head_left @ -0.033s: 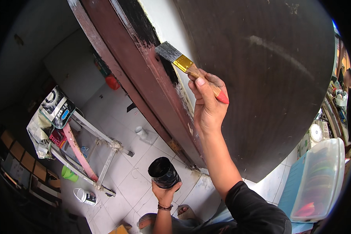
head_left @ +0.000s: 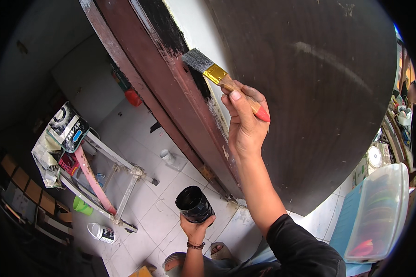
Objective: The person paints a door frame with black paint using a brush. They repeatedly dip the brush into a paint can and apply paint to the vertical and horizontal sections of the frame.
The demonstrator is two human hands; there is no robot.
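Observation:
My right hand (head_left: pixel 247 117) grips a paintbrush (head_left: pixel 227 83) by its wooden handle, which has a red end. Its gold ferrule and dark grey, paint-coated bristles point up and left, over the edge of the door frame (head_left: pixel 171 92). Whether the bristle tips touch the frame, I cannot tell. The frame is reddish brown, with a strip of black paint (head_left: pixel 164 25) along its outer side by the white wall. Lower down, my left hand (head_left: pixel 195 228) is wrapped round a black paint pot (head_left: pixel 192 203), its open top facing up and dark inside.
A large dark brown panel (head_left: pixel 305 101) stands right of the frame. At left is a metal stand (head_left: pixel 125 171) with a pink-painted bar; a white bucket (head_left: pixel 100 232) and a green pail (head_left: pixel 82 205) sit nearby. A translucent plastic box (head_left: pixel 379 217) is at lower right.
My right hand and the paintbrush have shifted very slightly to the left. The left hand and the paint pot have stayed put.

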